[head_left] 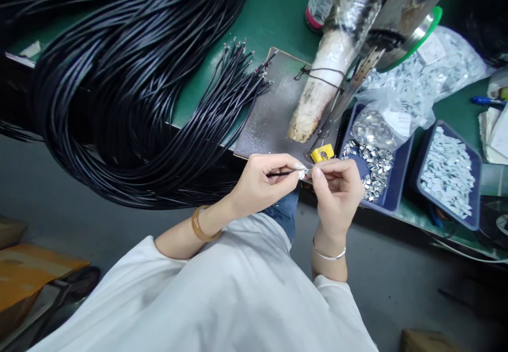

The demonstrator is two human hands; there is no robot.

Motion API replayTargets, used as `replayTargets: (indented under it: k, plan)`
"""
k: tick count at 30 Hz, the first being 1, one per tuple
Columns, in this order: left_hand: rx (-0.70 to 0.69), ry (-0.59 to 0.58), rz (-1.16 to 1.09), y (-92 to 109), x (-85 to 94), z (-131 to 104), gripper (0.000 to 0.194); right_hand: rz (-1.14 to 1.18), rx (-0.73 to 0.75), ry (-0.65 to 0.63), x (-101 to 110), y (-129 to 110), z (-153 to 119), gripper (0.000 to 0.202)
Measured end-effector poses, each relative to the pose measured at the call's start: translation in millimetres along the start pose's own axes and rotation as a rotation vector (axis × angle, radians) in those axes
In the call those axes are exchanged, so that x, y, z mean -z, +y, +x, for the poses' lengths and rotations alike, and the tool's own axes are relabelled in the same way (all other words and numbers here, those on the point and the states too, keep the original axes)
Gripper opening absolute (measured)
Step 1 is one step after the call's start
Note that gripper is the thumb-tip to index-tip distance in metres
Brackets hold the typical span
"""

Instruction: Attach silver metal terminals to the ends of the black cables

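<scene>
Head view: At the near edge of a green worktable (281, 8), the left hand (262, 182) grasps a single black cable (281, 173) close to its end, while the right hand (337, 190) pinches at a small metal piece (306, 172) there, the two sets of fingertips almost meeting. Whether the piece is fixed to the cable is too small to tell.

One cable is in hand; many more lie in a thick looped bundle (130, 77) to the left, hanging partly over the near edge. Their cut ends (246, 66) fan out toward a dark plate (270, 108), some tipped with red and pale strands, and no metal piece can be made out on them. No separate pile of fitted cables is visible.

To the right, a blue tray (401, 177) holds loose shiny pieces (375, 174), and a second tray (477, 188) farther right is heaped with pale ones. A clear bag (440, 71) sags behind them, partly covering the first tray's far end. A wrapped, stained tube (317, 87) slants over the plate, just beyond the hands, with a yellow block (323, 153) beside its tip, crowding the space between cable ends and trays. Farther back stand a bottle (319, 5) and a green-rimmed spool (426, 37).
</scene>
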State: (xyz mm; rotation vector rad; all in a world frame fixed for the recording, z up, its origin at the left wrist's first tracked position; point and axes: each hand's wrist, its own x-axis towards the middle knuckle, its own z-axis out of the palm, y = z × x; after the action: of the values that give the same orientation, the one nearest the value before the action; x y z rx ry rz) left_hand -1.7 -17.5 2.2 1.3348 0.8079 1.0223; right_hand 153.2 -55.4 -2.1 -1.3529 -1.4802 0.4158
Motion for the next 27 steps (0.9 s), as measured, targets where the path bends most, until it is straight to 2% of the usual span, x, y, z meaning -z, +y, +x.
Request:
replayTargets:
  k: [2, 5, 8, 10, 12, 14, 16, 19, 27]
  plan:
    - [-0.02, -0.017, 0.05, 1.4, 0.6, -1.1, 0.01, -0.012, -0.037, -0.022, 2.4, -2.8, 1.6, 0.007]
    - [-0.044, 0.012, 0.13, 1.8, 0.4, -1.0, 0.01, -0.181, 0.146, 0.093, 4.1, -8.6, 0.0, 0.011]
    - [-0.063, 0.028, 0.161, -0.4, -0.6, 0.8, 0.009, -0.271, 0.315, 0.049, 3.5, -10.7, -5.0, 0.02]
    - [-0.056, 0.035, 0.161, -2.7, -1.8, 2.3, 0.01, -0.314, 0.386, 0.018, 2.8, -8.2, -8.1, 0.024]
    - [-0.027, 0.044, 0.146, -5.1, -3.3, 3.7, 0.012, -0.349, 0.43, 0.044, 1.8, -3.6, -9.5, 0.025]
    - [0.009, 0.049, 0.118, -7.0, -5.2, 5.0, 0.014, -0.339, 0.403, 0.109, 0.3, 1.3, -9.1, 0.023]
    - [0.029, 0.055, 0.095, -8.4, -7.1, 6.4, 0.015, -0.295, 0.303, 0.161, -2.0, 4.9, -7.4, 0.019]
    - [0.035, 0.071, 0.088, -10.0, -9.5, 8.7, 0.015, -0.262, 0.2, 0.155, -6.3, 7.0, -4.1, 0.013]
    - [0.01, 0.111, 0.065, -11.8, -10.8, 14.1, 0.012, -0.29, 0.253, 0.176, -11.7, 7.5, 2.3, 0.019]
